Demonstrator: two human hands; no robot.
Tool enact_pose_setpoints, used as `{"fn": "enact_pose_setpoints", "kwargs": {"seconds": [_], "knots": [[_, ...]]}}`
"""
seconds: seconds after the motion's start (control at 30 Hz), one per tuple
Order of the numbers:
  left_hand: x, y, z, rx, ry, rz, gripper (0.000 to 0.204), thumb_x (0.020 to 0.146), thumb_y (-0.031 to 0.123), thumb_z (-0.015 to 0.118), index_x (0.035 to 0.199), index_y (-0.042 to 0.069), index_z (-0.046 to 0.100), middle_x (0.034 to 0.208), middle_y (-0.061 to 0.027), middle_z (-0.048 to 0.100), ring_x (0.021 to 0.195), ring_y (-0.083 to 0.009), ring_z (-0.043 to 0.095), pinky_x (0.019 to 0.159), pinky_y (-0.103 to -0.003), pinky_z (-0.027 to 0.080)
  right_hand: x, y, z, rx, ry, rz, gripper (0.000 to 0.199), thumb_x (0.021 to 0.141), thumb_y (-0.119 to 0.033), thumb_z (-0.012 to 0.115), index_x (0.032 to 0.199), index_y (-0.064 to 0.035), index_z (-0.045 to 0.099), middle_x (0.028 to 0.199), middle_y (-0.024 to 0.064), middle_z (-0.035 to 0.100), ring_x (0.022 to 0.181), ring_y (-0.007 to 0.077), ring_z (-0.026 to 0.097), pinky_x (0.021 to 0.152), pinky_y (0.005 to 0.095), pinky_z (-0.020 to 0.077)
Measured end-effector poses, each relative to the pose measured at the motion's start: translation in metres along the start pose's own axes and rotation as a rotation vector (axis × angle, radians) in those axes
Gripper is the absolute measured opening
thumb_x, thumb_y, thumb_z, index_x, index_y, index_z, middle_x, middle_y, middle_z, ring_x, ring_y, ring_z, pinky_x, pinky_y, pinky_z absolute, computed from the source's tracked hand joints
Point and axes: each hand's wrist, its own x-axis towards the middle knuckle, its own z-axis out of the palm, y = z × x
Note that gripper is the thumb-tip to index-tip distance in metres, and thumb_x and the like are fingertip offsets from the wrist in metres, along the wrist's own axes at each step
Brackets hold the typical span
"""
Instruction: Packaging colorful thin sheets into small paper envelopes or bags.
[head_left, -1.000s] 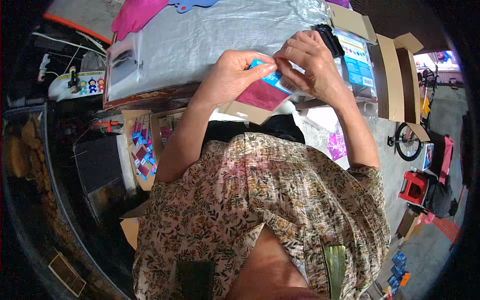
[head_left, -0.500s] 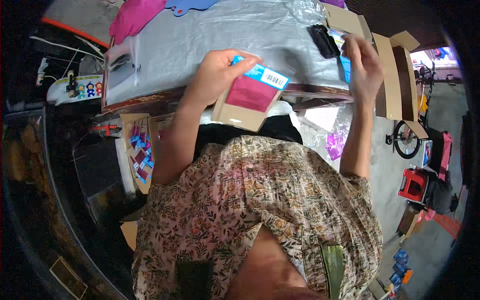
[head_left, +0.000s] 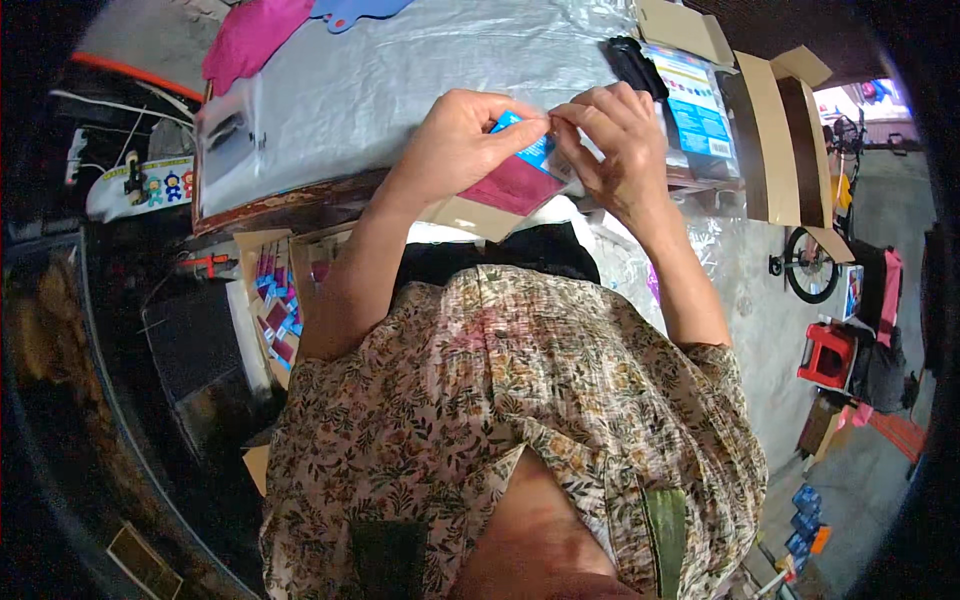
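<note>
Flat packet with a maroon panel, blue strip and beige lower part (head_left: 518, 187), held up before us

We sit at a broad table (head_left: 360, 100) covered in silvery grey plastic sheeting, its worn brown edge towards us. Beyond its right end stands a tall brown cardboard box (head_left: 768, 140), flaps spread. Low on our left, a smaller brown cardboard box (head_left: 250, 262) holds a jumble of blue-and-maroon packets (head_left: 275, 292). At the table's right lies a blue-and-white printed pack (head_left: 700, 115), and just beside it a long black object (head_left: 636, 68) we cannot identify.

Our left hand (head_left: 460, 140) is clamped on the packet's upper left, thumb on the near face. Our right hand (head_left: 620, 140) is at its upper right, thumb and forefinger drawn in near the left fingertips; we cannot tell whether they grip anything. The packet itself slants between them at the table's near edge, beige part lowest.

Down at the upper edge, we judge the step in hand to be fine fingertip work; the next move seems to call for a steady left pinch and a light, exact right touch
</note>
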Motion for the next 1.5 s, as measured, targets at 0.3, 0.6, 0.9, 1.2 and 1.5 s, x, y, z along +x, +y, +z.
{"fn": "enact_pose_setpoints", "kwargs": {"seconds": [0.3, 0.6, 0.9, 1.2, 1.5], "knots": [[-0.001, -0.008, 0.0, 0.04, 0.038, 0.046, 0.024, 0.094, 0.019, 0.069, 0.104, -0.002, 0.074, 0.083, -0.0058, 0.074, 0.073, -0.0057, 0.061, 0.067, -0.027, 0.052, 0.004, 0.007, 0.0, 0.16, -0.024, -0.008, 0.015, 0.079, -0.003, 0.075, 0.093, -0.0033, 0.069, 0.087, 0.0075, 0.065, 0.081, 0.0261, 0.058, 0.072, 0.0365, 0.0406], [-0.001, -0.005, 0.002, 0.078, 0.03, 0.021, 0.022, 0.092, 0.02, 0.069, 0.1, -0.001, 0.075, 0.078, -0.007, 0.073, 0.072, -0.0063, 0.06, 0.066, -0.027, 0.051, 0.004, 0.005, 0.009, 0.044, 0.044, -0.053, 0.018, 0.074, -0.001, 0.075, 0.089, -0.0049, 0.065, 0.081, 0.0062, 0.062, 0.076, 0.0247, 0.056, 0.069, 0.0355, 0.0396], [0.003, 0.001, 0.007, 0.029, 0.062, 0.017, 0.021, 0.094, 0.019, 0.069, 0.098, -0.001, 0.075, 0.079, -0.0047, 0.073, 0.071, -0.005, 0.06, 0.066, -0.026, 0.051, 0.005, 0.011, 0.016, -0.118, 0.259, 0.027, 0.019, 0.07, 0.0, 0.073, 0.084, -0.0075, 0.062, 0.077, 0.0047, 0.059, 0.073, 0.0246, 0.056, 0.068, 0.0356, 0.0394], [0.0, 0.008, -0.001, -0.184, -0.005, -0.107, 0.021, 0.094, 0.018, 0.068, 0.099, -0.001, 0.076, 0.087, -0.0037, 0.075, 0.079, -0.0066, 0.066, 0.071, -0.025, 0.053, -0.036, 0.081, -0.026, -0.118, 0.437, 0.391, 0.012, 0.081, -0.004, 0.073, 0.092, -0.0025, 0.067, 0.084, 0.007, 0.067, 0.079, 0.0208, 0.063, 0.072, 0.0335, 0.0479], [0.015, 0.0, 0.015, -0.057, 0.002, 0.02, 0.021, 0.094, 0.017, 0.068, 0.102, 0.0, 0.075, 0.089, -0.0055, 0.075, 0.08, -0.0074, 0.066, 0.073, -0.026, 0.054, -0.013, 0.001, -0.02, -0.008, 0.067, 0.116, 0.022, 0.079, -0.008, 0.078, 0.1, -0.0058, 0.072, 0.089, 0.0057, 0.068, 0.082, 0.0227, 0.061, 0.076, 0.035, 0.0425]]}}
